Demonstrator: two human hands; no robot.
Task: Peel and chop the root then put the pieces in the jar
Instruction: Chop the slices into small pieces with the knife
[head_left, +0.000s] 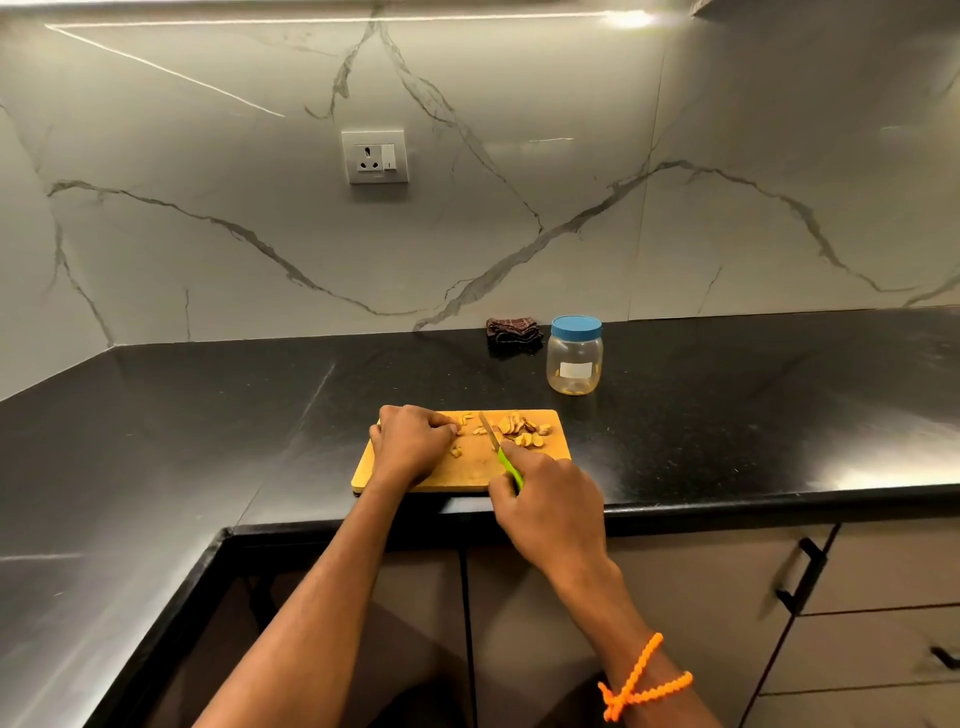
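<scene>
Root pieces (521, 432) lie sliced on the right half of the wooden board (395, 480), which sits at the front edge of the dark surface (208, 415). Chopping looks to be the step in hand. The right hand (545, 499) grips the green-handled knife (501, 452), blade pointing away into the slices. The left hand (410, 441) rests knuckles-up on the board, fingers curled; whether they pinch a piece I cannot tell. Next, the lidded jar (574, 356) behind must be opened.
</scene>
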